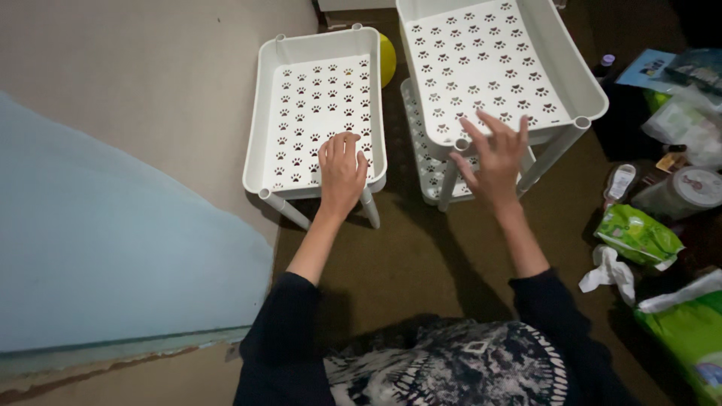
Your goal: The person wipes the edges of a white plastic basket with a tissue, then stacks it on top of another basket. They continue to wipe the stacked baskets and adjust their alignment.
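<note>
On a dark brown floor, the left hand rests flat, fingers together, on a white tray; the right hand hovers, fingers spread, above another tray.

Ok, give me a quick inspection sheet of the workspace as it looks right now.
Surface: dark brown carpet floor, a pale blue sheet at the left.
Job's things: left white tray with paw-print holes, on short legs; right white tray, raised on legs above a lower white tray.
Clutter: green packets, crumpled tissue, round tub, small bottle, yellow ball.
Grippers: left hand rests flat on the left tray's near edge; right hand spread open over the right tray's near edge, contact unclear.
Cables: nothing seen.
Surroundings: beige wall at the left.
</note>
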